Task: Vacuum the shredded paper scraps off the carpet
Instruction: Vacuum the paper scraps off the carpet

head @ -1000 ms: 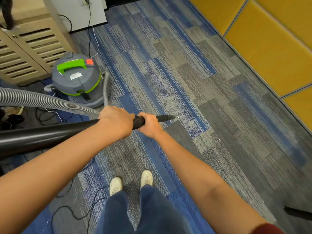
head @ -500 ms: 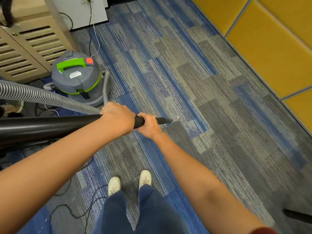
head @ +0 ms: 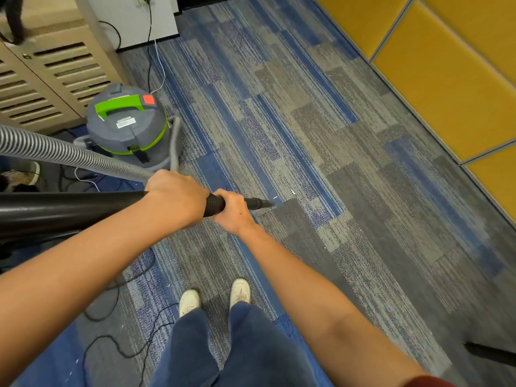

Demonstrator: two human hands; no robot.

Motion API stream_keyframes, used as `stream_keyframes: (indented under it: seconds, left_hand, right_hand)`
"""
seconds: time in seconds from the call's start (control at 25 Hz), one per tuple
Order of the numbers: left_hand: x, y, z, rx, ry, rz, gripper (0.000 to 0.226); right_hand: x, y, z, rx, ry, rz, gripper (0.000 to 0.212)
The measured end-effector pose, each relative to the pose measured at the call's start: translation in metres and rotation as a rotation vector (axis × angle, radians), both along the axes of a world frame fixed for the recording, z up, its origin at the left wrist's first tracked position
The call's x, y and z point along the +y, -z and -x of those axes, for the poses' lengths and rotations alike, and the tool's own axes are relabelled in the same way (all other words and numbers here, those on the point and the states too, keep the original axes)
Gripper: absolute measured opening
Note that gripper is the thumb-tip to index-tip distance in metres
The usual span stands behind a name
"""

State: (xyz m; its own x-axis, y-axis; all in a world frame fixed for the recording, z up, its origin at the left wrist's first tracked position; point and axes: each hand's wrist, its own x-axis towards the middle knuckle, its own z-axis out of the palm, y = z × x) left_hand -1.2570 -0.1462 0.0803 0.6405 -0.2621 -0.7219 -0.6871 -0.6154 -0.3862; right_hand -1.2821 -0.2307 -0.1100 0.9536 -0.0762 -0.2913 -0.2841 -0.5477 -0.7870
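Left hand wrapped round wand. Right hand gripped it lower, just behind nozzle. Nozzle tip on carpet, near few white scraps. Scraps tiny, probably light, easily lifted. Wand looked stiff; two-hand hold suited steering.

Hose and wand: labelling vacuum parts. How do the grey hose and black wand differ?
The hose is grey and ribbed; the wand is black and smooth. The hose keeps even width; the wand tapers toward the carpet. Both enter from the left, meeting at the left hand.
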Motion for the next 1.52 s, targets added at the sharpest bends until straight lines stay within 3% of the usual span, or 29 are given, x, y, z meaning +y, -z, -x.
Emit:
stream_keyframes:
  seconds: [0.96, 1.2, 1.52]
  left_hand:
    - [-0.009, -0.001, -0.002, -0.033, 0.052, -0.005, 0.046]
    - [-0.023, 0.012, -0.005, -0.01, -0.065, -0.017, 0.043]
    - [-0.039, 0.007, -0.009, -0.029, -0.039, 0.056, 0.047]
  right_hand:
    - [-0.014, -0.006, -0.006, 0.007, -0.039, 0.009, 0.023]
    - [-0.027, 0.004, -0.014, 0.017, -0.078, 0.032, 0.023]
    - [-0.056, -0.006, -0.02, 0.011, -0.068, 0.082, 0.022]
